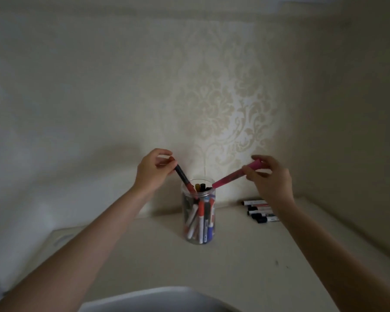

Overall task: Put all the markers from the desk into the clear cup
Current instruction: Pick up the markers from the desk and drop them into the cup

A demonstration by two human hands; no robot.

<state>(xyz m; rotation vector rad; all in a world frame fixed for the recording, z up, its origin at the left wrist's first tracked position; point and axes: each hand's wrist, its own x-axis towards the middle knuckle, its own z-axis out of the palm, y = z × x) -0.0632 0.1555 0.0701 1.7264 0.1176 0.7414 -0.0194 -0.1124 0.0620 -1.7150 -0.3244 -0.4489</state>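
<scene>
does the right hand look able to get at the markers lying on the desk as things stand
Probably not straight away: the right hand is pinching a pink marker. The markers on the desk lie just below it, with nothing in between.

single head cam, wide-angle, looks fwd + down over surface (234,266) toward wall (122,86); close, arm's reach. no 2nd view.

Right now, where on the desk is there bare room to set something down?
Bare: the desk in front of the clear cup, and to its left. Crowded: the back right, where markers lie beside the right hand.
</scene>
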